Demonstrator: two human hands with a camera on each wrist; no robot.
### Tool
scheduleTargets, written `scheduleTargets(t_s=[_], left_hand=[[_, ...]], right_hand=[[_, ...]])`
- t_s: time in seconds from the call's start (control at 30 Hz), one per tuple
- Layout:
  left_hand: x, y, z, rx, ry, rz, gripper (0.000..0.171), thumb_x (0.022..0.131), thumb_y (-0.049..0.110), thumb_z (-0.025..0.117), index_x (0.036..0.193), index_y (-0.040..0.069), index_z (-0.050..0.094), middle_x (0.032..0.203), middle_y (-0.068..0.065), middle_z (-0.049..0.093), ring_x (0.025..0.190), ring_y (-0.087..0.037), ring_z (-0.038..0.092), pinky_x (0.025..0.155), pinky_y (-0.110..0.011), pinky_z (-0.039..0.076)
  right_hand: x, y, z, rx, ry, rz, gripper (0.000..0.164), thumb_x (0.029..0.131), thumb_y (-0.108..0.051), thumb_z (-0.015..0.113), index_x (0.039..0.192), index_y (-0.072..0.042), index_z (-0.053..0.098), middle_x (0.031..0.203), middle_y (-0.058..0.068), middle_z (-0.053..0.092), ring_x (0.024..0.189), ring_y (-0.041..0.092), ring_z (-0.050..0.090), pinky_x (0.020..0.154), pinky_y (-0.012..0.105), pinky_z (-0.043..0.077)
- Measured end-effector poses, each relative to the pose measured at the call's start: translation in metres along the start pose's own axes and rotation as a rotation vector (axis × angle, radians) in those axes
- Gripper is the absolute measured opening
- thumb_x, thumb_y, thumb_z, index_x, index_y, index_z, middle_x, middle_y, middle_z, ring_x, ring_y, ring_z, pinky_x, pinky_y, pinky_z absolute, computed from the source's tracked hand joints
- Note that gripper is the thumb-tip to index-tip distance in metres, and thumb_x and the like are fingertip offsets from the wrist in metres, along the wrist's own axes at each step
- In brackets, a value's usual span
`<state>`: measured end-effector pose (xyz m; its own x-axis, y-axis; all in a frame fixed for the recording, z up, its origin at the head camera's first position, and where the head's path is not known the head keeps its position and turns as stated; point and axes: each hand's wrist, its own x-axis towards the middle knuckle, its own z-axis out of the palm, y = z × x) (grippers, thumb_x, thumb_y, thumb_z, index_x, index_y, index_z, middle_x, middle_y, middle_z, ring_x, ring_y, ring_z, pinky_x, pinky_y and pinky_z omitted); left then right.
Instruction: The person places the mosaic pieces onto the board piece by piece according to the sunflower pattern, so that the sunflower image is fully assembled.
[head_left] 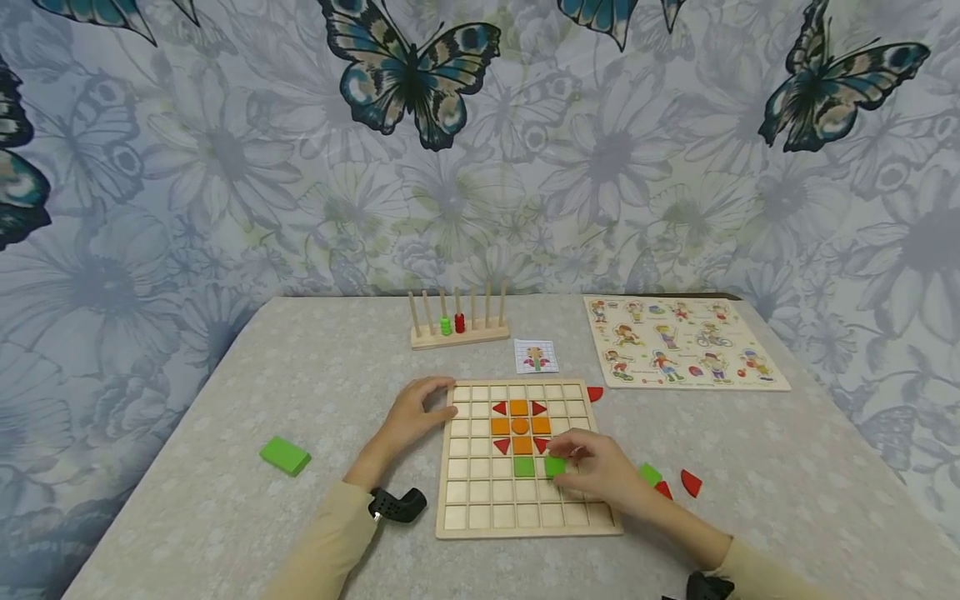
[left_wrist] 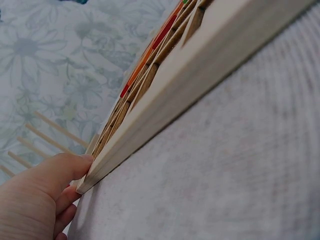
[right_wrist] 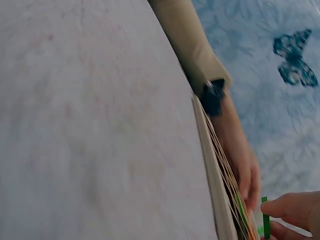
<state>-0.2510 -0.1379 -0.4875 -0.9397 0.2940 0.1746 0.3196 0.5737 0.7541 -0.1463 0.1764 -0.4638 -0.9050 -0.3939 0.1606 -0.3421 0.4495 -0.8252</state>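
1. The left hand (head_left: pixel 411 417) grips the far left corner of the wooden board (head_left: pixel 525 535), thumb laid over the rim and the other fingers at its outer side.
2. The right hand (head_left: pixel 600 471) pinches a green tile (head_left: pixel 553 466) between thumb and fingers, over the right half of the board. The fingers hide part of the tile, so I cannot tell whether it touches the grid.
3. The board lies flat on the table (head_left: pixel 187 500), between the two forearms. In its cells sit orange squares (head_left: pixel 519 407) in a cross around an orange circle (head_left: pixel 520 426), with red pieces (head_left: pixel 498 408) at the four diagonals.
4. A green square (head_left: pixel 523 467) sits in a cell just below the cross, to the left of the pinched tile.
5. Just beyond the board's right edge lies a red wedge (head_left: pixel 595 393); near the right forearm are a loose green piece (head_left: pixel 649 474), a second red piece close to it and a red quarter-circle (head_left: pixel 691 482).
6. A green block (head_left: pixel 285 456) lies well apart on the left.
7. Behind the board stand a peg rack (head_left: pixel 450 340) with green and red beads and, flat beside it, a small picture card (head_left: pixel 536 357).
8. A large picture board (head_left: pixel 675 342) lies at the far right, before the butterfly-patterned wall (head_left: pixel 225 167).
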Motion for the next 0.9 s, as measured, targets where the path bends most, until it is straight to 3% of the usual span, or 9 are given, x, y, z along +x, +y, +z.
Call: scheduleTargets(t_s=[0.1,0.27,0.9], left_hand=[[0.000,-0.001,0.002,0.003,-0.004,0.000,0.049,0.083,0.027,0.072,0.129,0.015,0.059,0.135,-0.007,0.058,0.129,-0.028,0.047,0.110,-0.050,0.036],[0.001,-0.003,0.003,0.005,-0.006,-0.003,0.048,0.084,0.028,0.072,0.129,0.015,0.059,0.135,-0.006,0.057,0.130,-0.028,0.046,0.110,-0.049,0.036],[-0.001,-0.001,0.001,0.005,-0.001,0.008,0.048,0.084,0.026,0.072,0.129,0.014,0.059,0.136,-0.008,0.057,0.130,-0.029,0.046,0.111,-0.050,0.034]], right_hand=[[0.004,-0.006,0.017,0.017,-0.059,-0.065,0.031,0.077,-0.012,0.078,0.106,-0.007,0.067,0.098,0.005,0.069,0.081,0.012,0.057,0.073,0.021,0.051],[0.004,-0.008,0.032,0.008,-0.099,-0.099,0.029,0.077,-0.014,0.078,0.104,-0.013,0.067,0.097,-0.001,0.067,0.082,0.008,0.055,0.073,0.019,0.049],[0.002,-0.004,0.038,0.015,-0.066,-0.147,0.023,0.078,-0.012,0.077,0.100,-0.012,0.070,0.096,0.001,0.068,0.083,0.007,0.058,0.073,0.019,0.051]])
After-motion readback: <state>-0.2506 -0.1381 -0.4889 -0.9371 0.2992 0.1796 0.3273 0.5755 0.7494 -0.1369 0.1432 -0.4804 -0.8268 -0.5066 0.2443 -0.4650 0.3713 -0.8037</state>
